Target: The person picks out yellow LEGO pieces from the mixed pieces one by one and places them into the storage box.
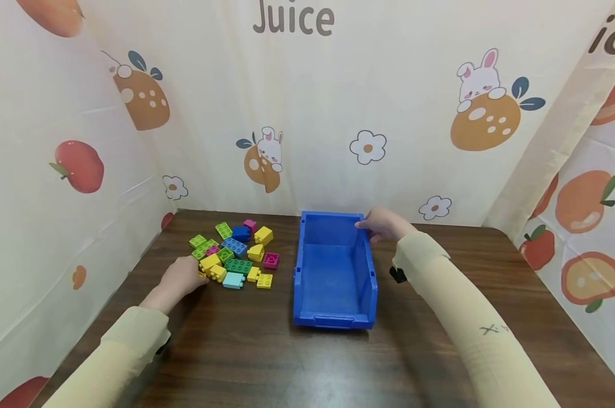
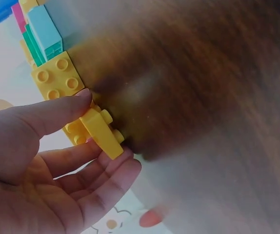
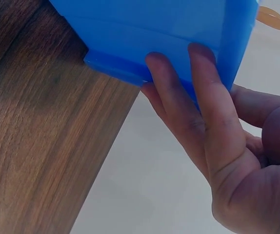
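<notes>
Pinches a smooth, round-studded yellow block (image 2: 104, 134) in left fingers (image 2: 111, 181) at eight o'clock; grips a low-fronted blue bin (image 1: 330, 280) at its one-o'clock corner with right fingers (image 3: 223, 119).

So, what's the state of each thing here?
Blue plastic bin: upright, no bricks visible inside, gripped by the right hand.
Yellow plastic brick: held by the left hand.
Pale blue rectangular plastic brick: on its side.
Dark green rectangular plastic brick: studs up.
Other coloured plastic bricks: closely grouped.
</notes>
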Available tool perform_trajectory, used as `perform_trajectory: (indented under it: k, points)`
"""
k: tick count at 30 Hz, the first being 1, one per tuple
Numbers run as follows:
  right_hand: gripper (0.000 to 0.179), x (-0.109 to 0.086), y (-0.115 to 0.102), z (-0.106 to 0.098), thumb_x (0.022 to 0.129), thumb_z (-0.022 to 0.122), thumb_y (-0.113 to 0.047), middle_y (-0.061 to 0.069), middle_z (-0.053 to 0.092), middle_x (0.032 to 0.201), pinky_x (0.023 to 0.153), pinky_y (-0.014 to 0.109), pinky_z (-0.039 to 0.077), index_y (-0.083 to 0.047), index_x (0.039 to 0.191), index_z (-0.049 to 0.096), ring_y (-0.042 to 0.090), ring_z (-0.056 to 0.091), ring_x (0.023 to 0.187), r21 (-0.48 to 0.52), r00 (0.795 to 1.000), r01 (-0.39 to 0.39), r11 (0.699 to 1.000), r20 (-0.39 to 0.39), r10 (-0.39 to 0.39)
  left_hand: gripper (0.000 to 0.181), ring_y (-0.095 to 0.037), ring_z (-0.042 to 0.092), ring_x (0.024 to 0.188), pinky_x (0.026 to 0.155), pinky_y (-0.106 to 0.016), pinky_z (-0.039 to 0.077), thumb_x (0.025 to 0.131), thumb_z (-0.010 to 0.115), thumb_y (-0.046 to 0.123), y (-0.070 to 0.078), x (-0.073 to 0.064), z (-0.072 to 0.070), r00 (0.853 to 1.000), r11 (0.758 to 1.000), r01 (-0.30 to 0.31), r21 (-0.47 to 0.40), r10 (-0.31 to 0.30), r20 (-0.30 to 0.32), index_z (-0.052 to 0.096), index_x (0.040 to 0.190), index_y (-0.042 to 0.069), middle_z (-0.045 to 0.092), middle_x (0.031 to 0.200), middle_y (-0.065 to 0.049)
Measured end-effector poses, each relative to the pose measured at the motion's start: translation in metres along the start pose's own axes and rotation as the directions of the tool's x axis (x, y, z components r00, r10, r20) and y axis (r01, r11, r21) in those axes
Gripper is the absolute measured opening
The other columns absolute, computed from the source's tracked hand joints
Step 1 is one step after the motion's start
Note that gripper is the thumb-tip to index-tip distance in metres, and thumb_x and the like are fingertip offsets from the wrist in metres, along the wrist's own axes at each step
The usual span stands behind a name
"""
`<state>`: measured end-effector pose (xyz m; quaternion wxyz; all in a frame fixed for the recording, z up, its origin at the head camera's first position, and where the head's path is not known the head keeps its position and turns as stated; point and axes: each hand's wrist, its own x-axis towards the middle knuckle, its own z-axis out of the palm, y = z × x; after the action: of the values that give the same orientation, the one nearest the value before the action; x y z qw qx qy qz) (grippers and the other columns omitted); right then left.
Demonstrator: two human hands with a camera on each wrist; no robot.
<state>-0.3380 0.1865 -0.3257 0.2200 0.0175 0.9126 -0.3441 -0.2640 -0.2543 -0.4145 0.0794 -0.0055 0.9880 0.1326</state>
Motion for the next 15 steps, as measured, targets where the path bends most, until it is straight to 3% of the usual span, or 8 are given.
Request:
perform_trajectory:
  k: [9, 15]
  points:
    - [0.028, 0.004, 0.001, 0.001, 0.097, 0.054, -0.02, 0.012, 0.06, 0.089, 0.069, 0.029, 0.054, 0.006, 0.103, 0.061, 0.015, 0.056, 0.067, -0.007, 1.0, 0.002, 1.0, -0.002, -0.002, 0.03, -0.021, 0.047, 0.06, 0.054, -0.034, 0.044, 0.08, 0.072, 0.019, -0.002, -0.002, -0.008, 1.0, 1.0, -0.017, 0.003, 0.017, 0.002, 0.063, 0.087, -0.008, 0.057, 0.067, -0.01]
    - [0.027, 0.0, -0.003, 0.0, 0.097, 0.053, -0.021, 0.012, 0.06, 0.086, 0.062, 0.025, 0.052, 0.005, 0.097, 0.062, 0.015, 0.055, 0.064, -0.019, 1.0, 0.007, 1.0, 0.003, -0.007, 0.026, -0.019, 0.047, 0.057, 0.052, -0.029, 0.041, 0.08, 0.071, 0.018, 0.002, -0.006, -0.021, 0.999, 1.0, -0.024, -0.001, 0.024, 0.021, 0.062, 0.082, -0.006, 0.054, 0.063, -0.008]
